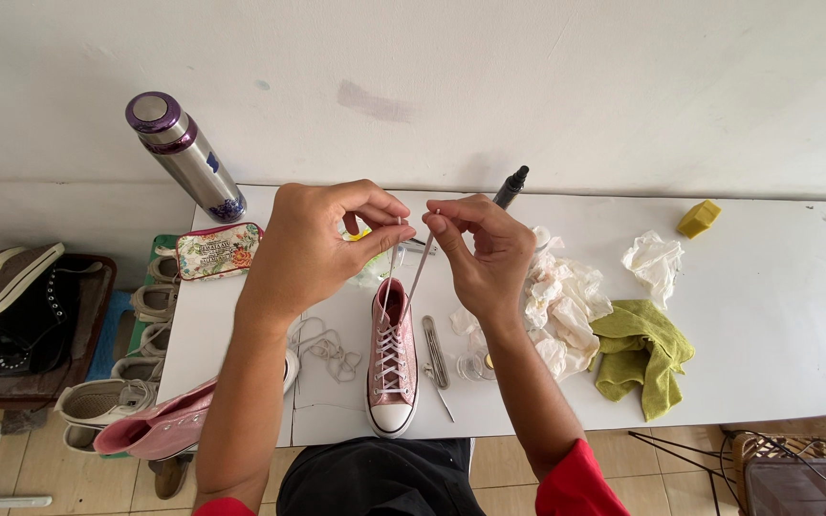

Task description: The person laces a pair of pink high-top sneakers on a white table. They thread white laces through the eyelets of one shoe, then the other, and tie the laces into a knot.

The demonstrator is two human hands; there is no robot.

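While both hands pinch white lace ends [420, 272], left hand [313, 250] and right hand [482, 256] hover over the pink sneaker [393, 368].

A white desk [776, 315] stands against a plain white wall [528, 86], over a beige tiled floor [40, 459], in soft daylight.

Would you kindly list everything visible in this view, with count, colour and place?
pink sneaker: one, pink with white laces, table centre
lace ends: two, white, pinched in the fingers
second pink sneaker: one, pink, table's left edge
loose lace: one, white, left of the sneaker
flask: one, steel with purple cap, far left
pouch: one, floral, left
marker: one, black, behind the hands
tissues: crumpled pile, white, right
cloth: one, green, right
block: one, yellow, far right
shoes on the floor: several, left
left hand: one, holding a lace end
right hand: one, holding a lace end
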